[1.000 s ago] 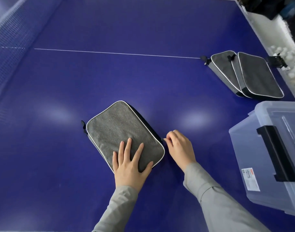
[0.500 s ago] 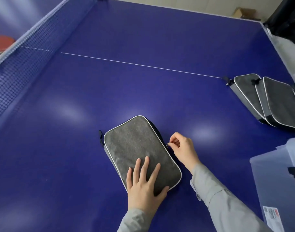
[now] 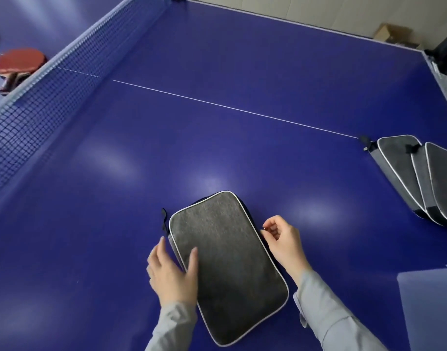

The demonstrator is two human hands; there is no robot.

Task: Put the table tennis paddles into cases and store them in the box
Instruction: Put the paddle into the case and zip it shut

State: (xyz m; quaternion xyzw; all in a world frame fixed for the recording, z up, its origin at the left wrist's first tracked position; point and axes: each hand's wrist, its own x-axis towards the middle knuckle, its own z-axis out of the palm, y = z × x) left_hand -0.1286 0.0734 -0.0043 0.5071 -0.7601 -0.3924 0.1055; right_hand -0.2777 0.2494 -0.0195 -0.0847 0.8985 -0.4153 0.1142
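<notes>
Two hands at one grey case, blue table.

Far left, behind the net (image 3: 52, 79): red paddle (image 3: 18, 62) lying on the table (image 3: 217, 72); centre-front: case (image 3: 228, 264) flat on the table, black loop at its top-left corner; left hand (image 3: 173, 273) on the case's left edge, fingers fairly straight, thumb on top, fingers alongside the side; right hand (image 3: 284, 243) at the case's right edge, fingers curled, thumb & forefinger pinched at the zip line, can't make out the puller; right: stacked cases (image 3: 420, 178) overlapping; bottom right: corner of clear box (image 3: 430, 307).
</notes>
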